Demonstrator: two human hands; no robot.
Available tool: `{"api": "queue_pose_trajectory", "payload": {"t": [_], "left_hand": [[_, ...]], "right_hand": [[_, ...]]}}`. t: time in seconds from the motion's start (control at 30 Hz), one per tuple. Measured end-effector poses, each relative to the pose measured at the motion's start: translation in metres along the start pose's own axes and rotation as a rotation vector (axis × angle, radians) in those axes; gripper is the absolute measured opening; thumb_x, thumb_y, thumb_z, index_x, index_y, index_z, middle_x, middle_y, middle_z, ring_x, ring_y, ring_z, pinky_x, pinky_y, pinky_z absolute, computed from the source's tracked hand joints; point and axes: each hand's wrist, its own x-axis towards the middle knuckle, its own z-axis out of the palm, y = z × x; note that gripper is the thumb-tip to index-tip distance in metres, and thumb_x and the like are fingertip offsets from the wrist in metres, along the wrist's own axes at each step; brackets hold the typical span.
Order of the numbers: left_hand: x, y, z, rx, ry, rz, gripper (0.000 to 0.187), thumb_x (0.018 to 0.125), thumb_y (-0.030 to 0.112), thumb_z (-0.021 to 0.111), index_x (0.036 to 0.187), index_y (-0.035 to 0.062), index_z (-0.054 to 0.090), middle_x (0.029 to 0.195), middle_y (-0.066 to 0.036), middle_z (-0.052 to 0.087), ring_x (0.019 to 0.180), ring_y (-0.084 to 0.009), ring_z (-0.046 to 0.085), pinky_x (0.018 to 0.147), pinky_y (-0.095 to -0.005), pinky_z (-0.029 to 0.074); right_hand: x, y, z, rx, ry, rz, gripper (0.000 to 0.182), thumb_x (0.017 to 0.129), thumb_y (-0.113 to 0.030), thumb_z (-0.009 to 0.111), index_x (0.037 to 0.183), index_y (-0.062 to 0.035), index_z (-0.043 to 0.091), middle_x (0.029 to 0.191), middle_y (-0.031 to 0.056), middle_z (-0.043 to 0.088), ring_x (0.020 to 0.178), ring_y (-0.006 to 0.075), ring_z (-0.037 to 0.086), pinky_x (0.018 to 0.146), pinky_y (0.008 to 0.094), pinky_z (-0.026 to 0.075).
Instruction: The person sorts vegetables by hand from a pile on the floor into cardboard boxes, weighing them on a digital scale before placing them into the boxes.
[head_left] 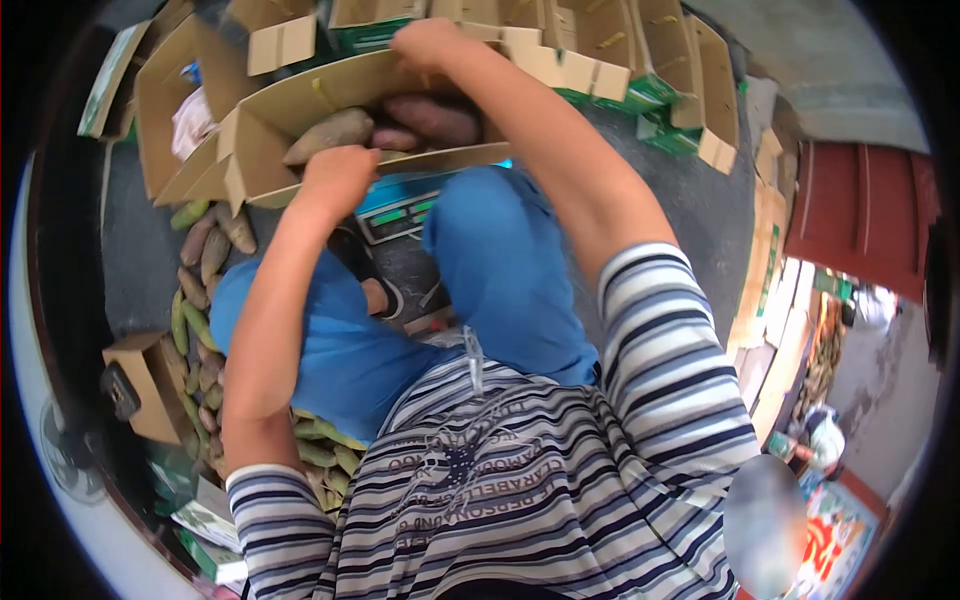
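Observation:
An open cardboard box (280, 115) holds several large sweet potatoes (432, 118) with brownish and purple skins. My left hand (340, 182) has its fingers closed over the box's near wall, beside a brown sweet potato. At the far wall, my right hand (428, 48) is closed on the rim, its fingertips partly hidden. Below the box, in front of my knees, shows part of a scale (395, 215) with a green-lit display panel.
Loose sweet potatoes (215, 245) and green elongated produce (190, 318) lie on the floor to my left. Several open cardboard boxes (590, 45) line the far side. Another box (160, 130) holds a pinkish bag. A small carton (150, 385) stands at left.

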Motion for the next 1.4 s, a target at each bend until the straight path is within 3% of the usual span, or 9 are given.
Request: {"api": "queue_pose_trajectory", "payload": {"t": [0.37, 0.67, 0.7, 0.87, 1.0, 1.07, 1.17, 1.27, 1.4], "left_hand": [[0.021, 0.035, -0.044, 0.090, -0.010, 0.155, 0.014, 0.078, 0.018, 0.062, 0.083, 0.0053, 0.059, 0.077, -0.015, 0.062, 0.079, -0.0327, 0.061, 0.068, -0.0451, 0.047], [0.086, 0.183, -0.024, 0.240, 0.017, 0.751, 0.009, 0.073, 0.013, 0.054, 0.073, 0.0069, 0.061, 0.073, -0.013, 0.062, 0.070, -0.0299, 0.062, 0.062, -0.0420, 0.048], [0.084, 0.213, -0.017, 0.301, 0.034, 0.823, 0.008, 0.073, 0.012, 0.054, 0.072, 0.0072, 0.060, 0.069, -0.011, 0.061, 0.069, -0.0269, 0.063, 0.064, -0.0399, 0.048], [0.060, 0.295, -0.030, 0.012, 0.193, 1.019, 0.015, 0.076, 0.007, 0.053, 0.090, 0.0060, 0.059, 0.097, -0.012, 0.059, 0.097, -0.0256, 0.057, 0.086, -0.0382, 0.042], [0.045, 0.248, -0.075, -0.125, 0.215, 0.819, 0.030, 0.077, 0.004, 0.056, 0.106, 0.0070, 0.058, 0.114, -0.013, 0.056, 0.106, -0.0297, 0.052, 0.091, -0.0395, 0.041], [0.043, 0.205, -0.079, -0.042, 0.211, 0.625, 0.027, 0.081, 0.002, 0.055, 0.107, 0.0064, 0.058, 0.117, -0.012, 0.056, 0.103, -0.0328, 0.054, 0.089, -0.0390, 0.043], [0.032, 0.160, -0.089, -0.288, 0.173, 0.311, 0.026, 0.088, 0.008, 0.051, 0.113, 0.0037, 0.056, 0.121, -0.014, 0.053, 0.112, -0.0299, 0.051, 0.095, -0.0350, 0.039], [0.027, 0.105, -0.081, -0.161, 0.237, 0.236, 0.027, 0.090, 0.009, 0.049, 0.116, 0.0029, 0.054, 0.121, -0.015, 0.052, 0.114, -0.0290, 0.049, 0.096, -0.0348, 0.038], [0.021, 0.066, -0.062, -0.139, 0.238, 0.164, 0.026, 0.091, 0.010, 0.048, 0.115, 0.0018, 0.053, 0.118, -0.017, 0.053, 0.111, -0.0311, 0.050, 0.094, -0.0356, 0.039]], "right_hand": [[-0.075, 0.049, -0.007, 0.036, 0.085, -0.080, 0.030, 0.078, -0.034, 0.063, 0.100, -0.0147, 0.064, 0.087, 0.0112, 0.065, 0.088, 0.0311, 0.062, 0.073, 0.0425, 0.048], [-0.362, 0.125, 0.063, 0.235, 0.261, 0.426, 0.036, 0.082, -0.040, 0.058, 0.091, -0.0054, 0.062, 0.081, 0.0177, 0.062, 0.082, 0.0370, 0.059, 0.070, 0.0457, 0.046], [-0.397, 0.123, 0.078, 0.285, 0.204, 0.563, 0.035, 0.081, -0.040, 0.059, 0.100, -0.0115, 0.064, 0.092, 0.0153, 0.064, 0.090, 0.0350, 0.059, 0.077, 0.0454, 0.047], [-0.573, 0.083, 0.167, 0.484, 0.134, 1.063, 0.031, 0.082, -0.038, 0.057, 0.097, -0.0118, 0.065, 0.088, 0.0167, 0.064, 0.085, 0.0348, 0.060, 0.073, 0.0443, 0.047], [-0.709, 0.025, 0.269, 0.543, 0.339, 1.576, 0.035, 0.079, -0.038, 0.060, 0.097, -0.0076, 0.065, 0.090, 0.0190, 0.064, 0.086, 0.0352, 0.061, 0.076, 0.0428, 0.046], [-0.745, -0.004, 0.268, 0.523, 0.162, 1.866, 0.041, 0.078, -0.040, 0.062, 0.095, -0.0038, 0.065, 0.091, 0.0221, 0.063, 0.088, 0.0372, 0.061, 0.077, 0.0423, 0.046], [-0.794, -0.032, 0.308, 0.476, 0.366, 2.113, 0.042, 0.077, -0.039, 0.063, 0.093, -0.0010, 0.065, 0.092, 0.0244, 0.063, 0.090, 0.0390, 0.060, 0.079, 0.0425, 0.046], [-0.805, -0.044, 0.301, 0.462, 0.313, 2.295, 0.043, 0.079, -0.040, 0.059, 0.093, 0.0001, 0.064, 0.095, 0.0245, 0.063, 0.093, 0.0399, 0.059, 0.082, 0.0429, 0.045], [-0.864, -0.047, 0.372, 0.365, -0.312, 2.110, 0.043, 0.088, -0.043, 0.040, 0.099, -0.0098, 0.066, 0.100, 0.0158, 0.064, 0.098, 0.0332, 0.059, 0.084, 0.0409, 0.045]]}}
